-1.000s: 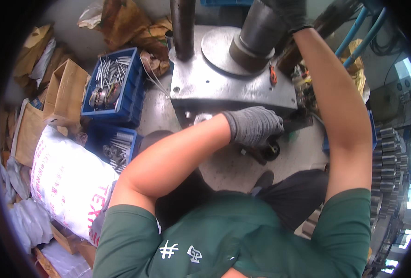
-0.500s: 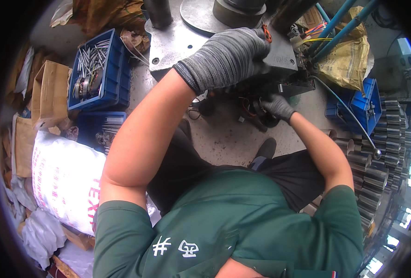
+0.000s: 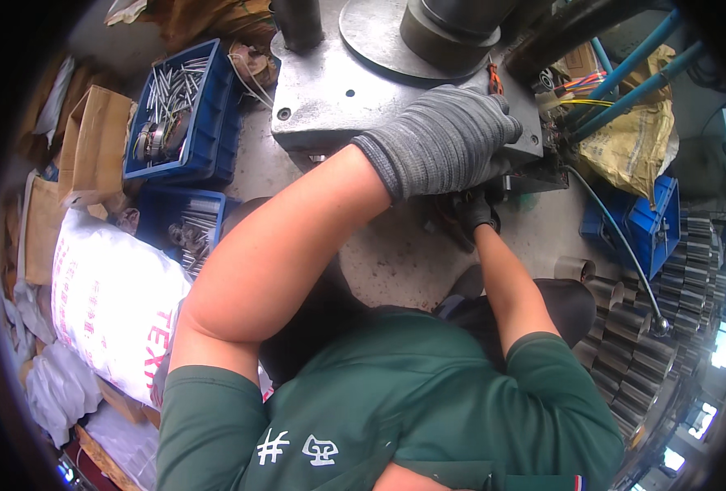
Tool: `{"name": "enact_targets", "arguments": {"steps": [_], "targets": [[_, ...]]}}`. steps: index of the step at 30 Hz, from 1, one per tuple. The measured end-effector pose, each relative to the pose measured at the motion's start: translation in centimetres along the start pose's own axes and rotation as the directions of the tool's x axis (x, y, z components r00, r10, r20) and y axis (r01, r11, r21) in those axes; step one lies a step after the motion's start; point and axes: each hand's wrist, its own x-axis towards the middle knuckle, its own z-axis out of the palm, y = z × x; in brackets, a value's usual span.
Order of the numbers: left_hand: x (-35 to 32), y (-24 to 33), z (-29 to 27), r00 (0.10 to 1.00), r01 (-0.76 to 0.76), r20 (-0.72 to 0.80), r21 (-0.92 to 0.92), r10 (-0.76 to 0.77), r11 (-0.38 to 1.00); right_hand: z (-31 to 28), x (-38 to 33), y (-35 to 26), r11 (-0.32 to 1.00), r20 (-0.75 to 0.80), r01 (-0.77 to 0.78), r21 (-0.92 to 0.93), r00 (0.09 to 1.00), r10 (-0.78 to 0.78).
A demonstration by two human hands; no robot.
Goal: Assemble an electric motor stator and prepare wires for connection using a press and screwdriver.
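My left hand (image 3: 453, 139), in a grey ribbed knit glove, is at the front edge of the metal machine plate (image 3: 322, 106). Its fingers are bent downward and closed; whatever they hold is hidden beneath them. An orange-handled tool (image 3: 494, 79) lies on the plate just beyond the knuckles. Below the plate's edge, my right hand (image 3: 479, 214), also gloved in grey, reaches in beside a dark rounded part (image 3: 453, 225). My left hand covers its fingers, so its grip does not show.
A heavy dark cylinder (image 3: 449, 37) stands on the plate. On the left are blue crates (image 3: 230, 123) of metal rods and a white sack (image 3: 109, 295). Many steel cylinders (image 3: 624, 360) are stacked at the right, near another blue crate (image 3: 665, 225) and blue pipes (image 3: 641, 86).
My left hand has moved from the plate's top toward me, over its front edge. My right hand has moved in under the left. The view has shifted, so the machine appears lower and farther right.
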Motion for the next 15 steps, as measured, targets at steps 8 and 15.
{"name": "enact_targets", "arguments": {"steps": [8, 15], "targets": [[0.1, -0.2, -0.1, 0.999, 0.037, 0.034, -0.015, -0.036, 0.999, -2.0, -1.6, 0.5, 0.969, -0.074, 0.243, 0.036, 0.968, -0.240], [1.3, -0.4, 1.1, 1.000, 0.015, -0.019, -0.059, -0.017, 0.998, -13.4, -8.3, -5.9, 0.443, 0.135, -0.262, 0.857, 0.945, 0.297]]}}
